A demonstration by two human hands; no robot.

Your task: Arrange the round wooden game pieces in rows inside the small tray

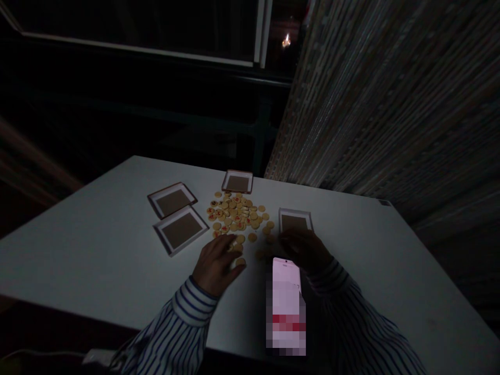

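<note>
View: head camera, dim room, one person at a white rectangular flat-topped table (97,229).
Disc heap: round, flat, pale-tan discs (234,211), wood-like, several marked in red; mid-table, piled, with strays along the near and right edges.
Left hand: bare left hand (219,263), at the heap's near edge; fingers bent, thumb parted from them, discs in and beside the gap; none seen clamped, contact uncertain.
Right hand: bare right hand (307,250), in shadow over the near edge of the shallow, pale-walled, brown-bottomed right tray (295,221); cannot tell whether it grips anything.
Other trays: three, shallow, rectangular, brown-bottomed; brown-rimmed far tray (237,183) behind the heap, brown-rimmed upper-left tray (172,202) and pale-walled lower-left tray (182,230) beside it.
Phone: slim, lit, pink-white screen (286,291), between the forearms.
Step, as judged: fingering loose discs at the heap's edge.
Good practice: strays probably lift cleanest by the rim, thumb opposite fingertips; a light touch should keep the heap from sliding.
Caution: sleeves, blue-and-white striped cloth (195,302), best held above discs and phone; dimness may hide markings.
</note>
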